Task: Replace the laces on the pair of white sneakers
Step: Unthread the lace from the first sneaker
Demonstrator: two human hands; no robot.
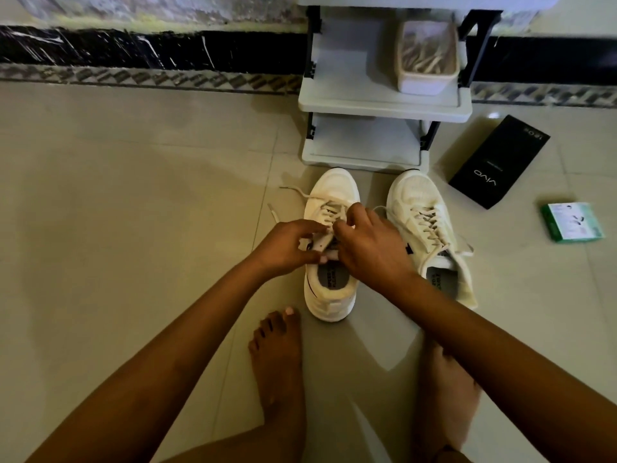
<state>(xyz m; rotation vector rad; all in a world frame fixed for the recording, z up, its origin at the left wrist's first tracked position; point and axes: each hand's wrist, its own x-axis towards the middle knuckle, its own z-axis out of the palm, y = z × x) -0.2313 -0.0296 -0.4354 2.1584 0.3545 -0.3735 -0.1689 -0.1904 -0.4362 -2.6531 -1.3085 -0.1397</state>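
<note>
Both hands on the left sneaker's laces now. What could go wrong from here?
1. The left hand and right hand crowd the tongue of the left sneaker, hiding the eyelets; one could be skipped.
2. Its loose lace ends trail on the floor and may snag or knot when pulled.
3. The container of laces sits on the shelf rack beyond both shoes; reaching over might knock the right sneaker.
</note>
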